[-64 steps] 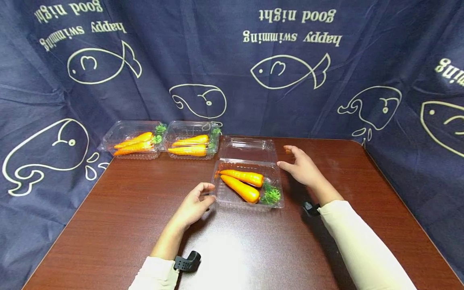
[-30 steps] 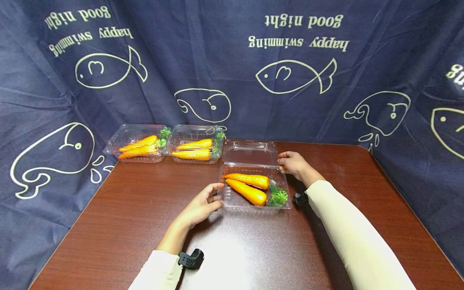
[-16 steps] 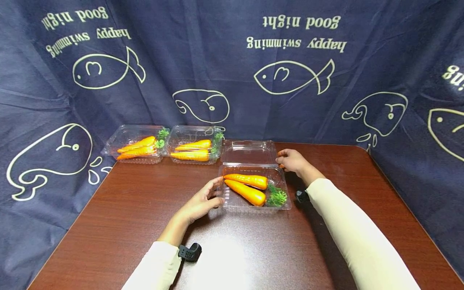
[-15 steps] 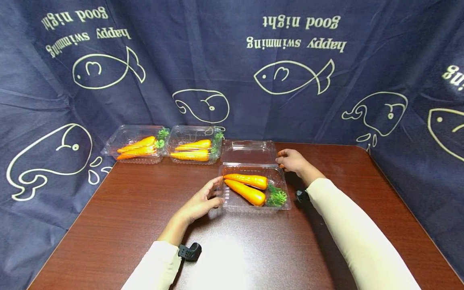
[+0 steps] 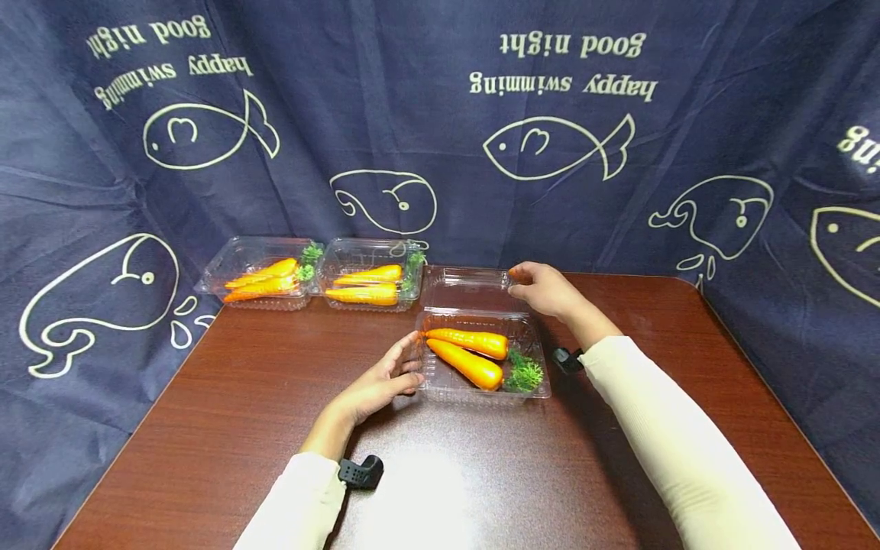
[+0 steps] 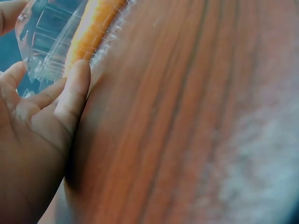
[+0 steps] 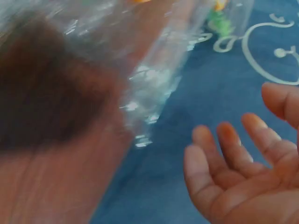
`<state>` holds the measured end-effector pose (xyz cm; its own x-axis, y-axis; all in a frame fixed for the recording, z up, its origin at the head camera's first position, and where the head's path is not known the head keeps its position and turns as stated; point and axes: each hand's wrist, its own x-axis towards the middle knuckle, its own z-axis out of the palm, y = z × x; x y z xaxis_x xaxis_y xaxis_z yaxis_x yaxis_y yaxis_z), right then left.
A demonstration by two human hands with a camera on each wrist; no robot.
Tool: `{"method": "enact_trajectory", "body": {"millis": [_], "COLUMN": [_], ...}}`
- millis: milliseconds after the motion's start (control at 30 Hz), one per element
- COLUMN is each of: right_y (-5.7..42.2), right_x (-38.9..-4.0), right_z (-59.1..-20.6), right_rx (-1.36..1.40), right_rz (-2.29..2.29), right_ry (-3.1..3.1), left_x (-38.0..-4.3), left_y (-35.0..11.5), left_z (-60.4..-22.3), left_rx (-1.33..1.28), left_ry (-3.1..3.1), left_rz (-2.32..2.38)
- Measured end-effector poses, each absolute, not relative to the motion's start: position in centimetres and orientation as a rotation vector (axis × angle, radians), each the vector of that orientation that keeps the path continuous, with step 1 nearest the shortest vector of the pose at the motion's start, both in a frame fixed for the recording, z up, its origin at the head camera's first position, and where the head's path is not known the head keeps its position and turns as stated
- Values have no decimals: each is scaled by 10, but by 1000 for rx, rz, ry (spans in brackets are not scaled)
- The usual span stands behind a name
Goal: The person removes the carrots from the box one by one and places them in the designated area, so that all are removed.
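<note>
In the head view, a clear plastic clamshell box [image 5: 447, 384] stands in the middle of the table, its lid [image 5: 470, 294] folded back toward the curtain. Two orange carrots, one behind [image 5: 474, 341] and one in front [image 5: 467, 365], lie inside, with green leaves [image 5: 525, 374] at the right end. My left hand [image 5: 376, 388] is at the box's left side, thumb and extended fingers right at the wall, also seen in the left wrist view. Over the lid's right edge hovers my right hand [image 5: 550, 294]; the right wrist view shows its loosely bent fingers [image 7: 229, 140] holding nothing.
Two closed clear boxes, left [image 5: 237, 256] and right [image 5: 333, 256], each with carrots and green leaves, stand side by side at the table's back left. A dark blue curtain [image 5: 440, 92] with white fish and whale drawings hangs behind the brown table [image 5: 275, 367].
My right hand came in to the lid's right edge, then moved back and left over the lid's far right corner. My left hand closed in on the box's left side. The carrots stayed put.
</note>
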<state>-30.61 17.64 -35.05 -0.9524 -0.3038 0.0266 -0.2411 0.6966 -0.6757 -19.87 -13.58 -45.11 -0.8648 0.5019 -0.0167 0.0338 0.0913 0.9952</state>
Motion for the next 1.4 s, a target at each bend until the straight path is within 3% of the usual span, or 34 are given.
{"method": "enact_trajectory", "body": {"millis": [600, 1400], "right_y": [141, 125], "right_x": [-286, -276], "right_z": [-332, -356], "right_rx": [-946, -1042], "right_rz": [-747, -543], "right_ry": [2642, 2629], "left_x": [-197, -197], "left_y": [-137, -136], "left_z": [-453, -451], "left_rx": [549, 585], "left_ry": [2007, 1981], "left_rz": [1811, 1839]}}
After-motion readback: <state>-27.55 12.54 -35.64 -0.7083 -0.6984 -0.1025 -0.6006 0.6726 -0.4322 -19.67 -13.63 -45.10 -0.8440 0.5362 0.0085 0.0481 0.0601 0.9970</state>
